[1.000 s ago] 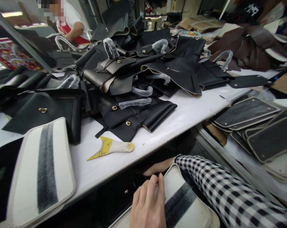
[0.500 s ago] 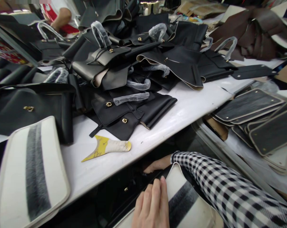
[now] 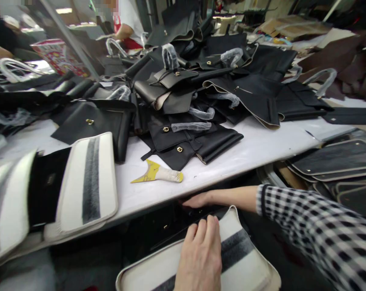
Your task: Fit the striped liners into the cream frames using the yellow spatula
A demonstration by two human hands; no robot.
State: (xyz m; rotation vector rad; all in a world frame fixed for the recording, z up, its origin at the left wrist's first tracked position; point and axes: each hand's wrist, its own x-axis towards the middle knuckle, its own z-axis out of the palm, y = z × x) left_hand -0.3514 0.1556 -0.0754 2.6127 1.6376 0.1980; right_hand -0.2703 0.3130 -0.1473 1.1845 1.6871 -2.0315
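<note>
At the bottom centre lies a cream bag panel point(image 3: 246, 264) with a dark stripe across it, tilted below the table edge. My left hand point(image 3: 199, 252) is closed over its upper edge, fingers bent together on the rim. Black leather point(image 3: 171, 232) with small gold-coloured metal fittings lies just behind that edge, in shadow. My right hand point(image 3: 198, 200) reaches in from the right, above the panel's corner, with its fingers pointing left into the dark leather. Those fingertips are hidden, so I cannot tell whether they grip it.
A white table point(image 3: 255, 139) carries a heap of black leather bags point(image 3: 167, 141) with plastic-wrapped handles. A yellow notched tool point(image 3: 151, 171) lies near its edge. Striped cream panels point(image 3: 89, 186) overhang at left. Dark panels point(image 3: 334, 157) are stacked at right. A person point(image 3: 128, 24) is in the background.
The view has swung left, showing more striped panels there. My right forearm has come clear of the panel and more of that hand shows. The left hand keeps its hold.
</note>
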